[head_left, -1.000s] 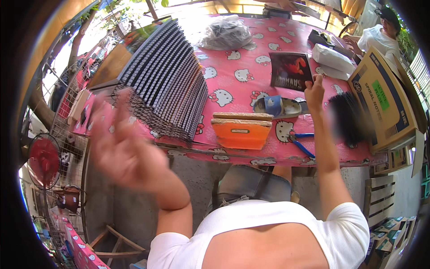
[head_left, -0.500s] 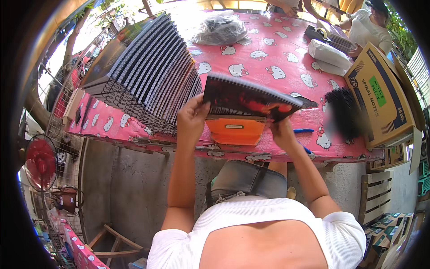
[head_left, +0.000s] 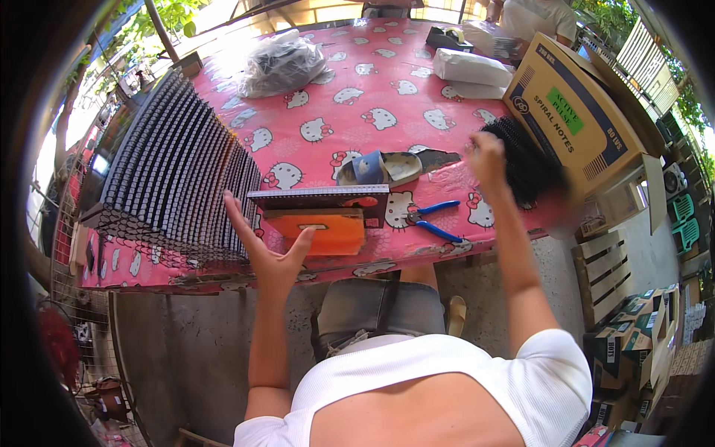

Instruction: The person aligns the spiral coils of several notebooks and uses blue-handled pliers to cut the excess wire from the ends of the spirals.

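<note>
My left hand (head_left: 272, 257) is open, its thumb and fingers spread. It is beside the left end of a dark spiral notebook (head_left: 335, 200); whether it touches I cannot tell. The notebook stands on its edge behind an orange block or holder (head_left: 324, 242) at the table's front. My right hand (head_left: 488, 158) is raised with curled fingers at the left side of a heap of black spiral coils (head_left: 525, 167). Anything pinched in it is too small to make out. Between the hands lie blue-handled pliers (head_left: 436, 220) and a blue and grey sandal (head_left: 365, 170).
A tall stack of spiral notebooks (head_left: 175, 171) fills the table's left side. A large cardboard box (head_left: 577, 123) stands at the right. Farther back are a clear plastic bag (head_left: 283, 65), a white package (head_left: 469, 71) and a tape dispenser (head_left: 447, 39). A person (head_left: 536, 21) is across the table.
My hands have parted: the left has let go of the notebook and opened, the right has moved away to the coils. The notebook is lower, uncovering the sandal and pliers. My view has shifted right.
</note>
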Demonstrator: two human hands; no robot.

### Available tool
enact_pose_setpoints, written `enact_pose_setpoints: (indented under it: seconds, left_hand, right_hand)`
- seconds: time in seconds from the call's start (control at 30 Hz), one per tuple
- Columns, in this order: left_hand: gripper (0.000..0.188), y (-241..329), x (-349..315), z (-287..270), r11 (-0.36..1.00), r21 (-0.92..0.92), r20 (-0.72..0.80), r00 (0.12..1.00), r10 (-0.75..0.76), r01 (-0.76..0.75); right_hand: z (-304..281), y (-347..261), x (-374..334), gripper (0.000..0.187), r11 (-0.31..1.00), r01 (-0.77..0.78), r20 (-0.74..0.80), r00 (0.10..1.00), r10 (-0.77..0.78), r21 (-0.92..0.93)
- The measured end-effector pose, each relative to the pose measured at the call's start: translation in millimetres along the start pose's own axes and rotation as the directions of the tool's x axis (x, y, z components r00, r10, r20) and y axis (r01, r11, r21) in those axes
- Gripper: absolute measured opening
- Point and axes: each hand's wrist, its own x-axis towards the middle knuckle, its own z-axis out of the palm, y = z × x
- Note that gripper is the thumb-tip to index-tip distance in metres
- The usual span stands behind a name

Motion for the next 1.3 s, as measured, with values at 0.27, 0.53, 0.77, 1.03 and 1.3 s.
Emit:
enact_pose_setpoints:
  seconds: [0.27, 0.53, 0.77, 1.03, 1.3]
  left_hand:
    - [0.071, 49, 17, 59, 0.746, 0.505, 0.205, 0.9, 0.385, -0.434]
    - [0.037, 33, 19, 65, 0.881, 0.293, 0.338, 0.902, 0.268, -0.371]
    - [0.016, 32, 27, 61, 0.95, 0.126, 0.266, 0.932, 0.244, -0.285]
    - [0.022, 32, 25, 64, 0.954, 0.168, 0.215, 0.954, 0.21, -0.248]
    - [0.025, 28, 27, 56, 0.895, 0.358, 0.19, 0.959, 0.211, -0.268]
  right_hand:
    - [11, 57, 29, 0.02, 0.956, -0.192, 0.194, 0.952, 0.236, -0.224]
    - [-72, -147, -26, 0.028, 0.654, 0.141, 0.022, 0.972, -0.236, 0.743]
    - [-69, -165, -21, 0.019, 0.643, -0.027, 0.2, 0.96, -0.197, 0.766]
    - [-69, -168, -11, 0.024, 0.648, -0.088, 0.389, 0.857, -0.337, 0.756]
    - [-76, -179, -20, 0.031, 0.754, -0.043, 0.316, 0.923, -0.222, 0.655]
